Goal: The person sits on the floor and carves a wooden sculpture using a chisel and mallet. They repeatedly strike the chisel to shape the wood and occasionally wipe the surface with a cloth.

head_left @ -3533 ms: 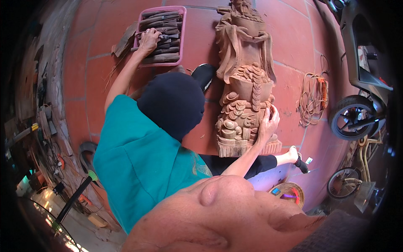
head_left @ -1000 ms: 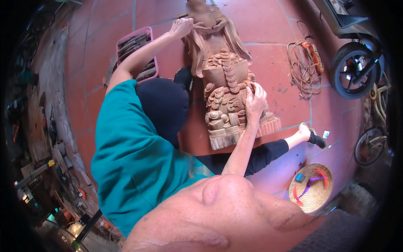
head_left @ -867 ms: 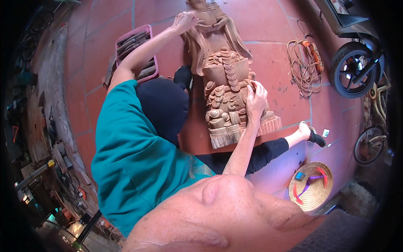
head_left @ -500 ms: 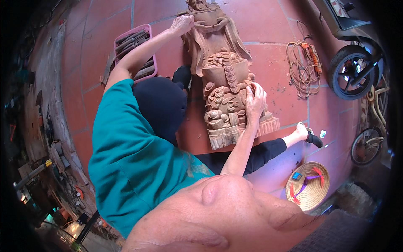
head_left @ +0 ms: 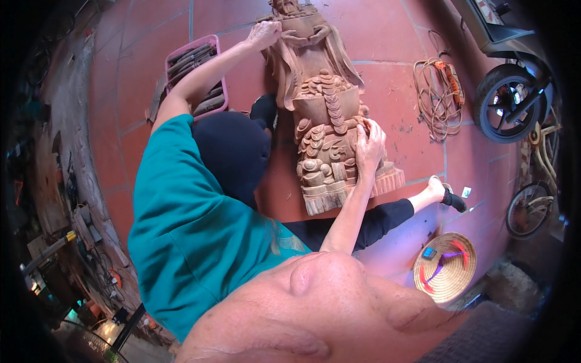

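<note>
A carved wooden statue (head_left: 319,100) lies on its back on the tiled floor in front of me, its head at the far end and its base nearest me. The carving shows a robed figure, coin shapes and a string of discs. My left hand (head_left: 264,35) is closed beside the statue's upper body, knuckles upward; whatever is in its fingers is hidden, though a short dark end shows just beyond them. Lower down, my right hand (head_left: 371,147) rests on the carved right edge near the base, with bent fingers gripping it.
Left of the statue sits a pink basket (head_left: 224,81) of dark-handled tools. To the right lie a coiled orange cord (head_left: 437,103) and a woven conical hat (head_left: 451,279). A wheeled vehicle's black tire (head_left: 505,104) stands at far right, a bicycle wheel (head_left: 528,210) nearer.
</note>
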{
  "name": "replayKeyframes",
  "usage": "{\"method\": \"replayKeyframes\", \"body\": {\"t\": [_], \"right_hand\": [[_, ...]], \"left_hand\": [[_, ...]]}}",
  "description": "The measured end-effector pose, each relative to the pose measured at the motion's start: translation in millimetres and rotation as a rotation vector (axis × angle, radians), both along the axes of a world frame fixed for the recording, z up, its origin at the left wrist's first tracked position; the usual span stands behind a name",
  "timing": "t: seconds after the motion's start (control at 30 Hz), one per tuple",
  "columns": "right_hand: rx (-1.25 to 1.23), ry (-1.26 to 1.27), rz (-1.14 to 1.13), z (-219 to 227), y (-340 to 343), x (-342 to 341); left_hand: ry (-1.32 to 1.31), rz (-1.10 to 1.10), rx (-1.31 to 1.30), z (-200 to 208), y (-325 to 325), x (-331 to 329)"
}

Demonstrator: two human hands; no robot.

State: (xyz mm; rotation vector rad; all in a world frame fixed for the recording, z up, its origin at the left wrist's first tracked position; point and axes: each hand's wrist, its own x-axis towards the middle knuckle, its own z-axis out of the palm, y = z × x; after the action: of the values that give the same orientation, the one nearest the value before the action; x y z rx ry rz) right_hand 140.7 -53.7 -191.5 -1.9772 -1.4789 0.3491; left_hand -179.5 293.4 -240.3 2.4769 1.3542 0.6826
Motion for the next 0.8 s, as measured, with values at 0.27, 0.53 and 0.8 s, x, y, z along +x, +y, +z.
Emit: {"method": "replayKeyframes", "body": {"t": [0.27,0.53,0.8], "right_hand": [[0.004,-0.013,0.002,2,-2,1],[0.028,0.001,0.008,-3,0,3],[0.02,0.006,0.001,2,2,0]], "left_hand": [[-0.015,-0.091,0.17,4,-10,27],[0.102,0.005,-0.003,11,-2,11],[-0.199,0.16,-0.021,13,5,20]]}}
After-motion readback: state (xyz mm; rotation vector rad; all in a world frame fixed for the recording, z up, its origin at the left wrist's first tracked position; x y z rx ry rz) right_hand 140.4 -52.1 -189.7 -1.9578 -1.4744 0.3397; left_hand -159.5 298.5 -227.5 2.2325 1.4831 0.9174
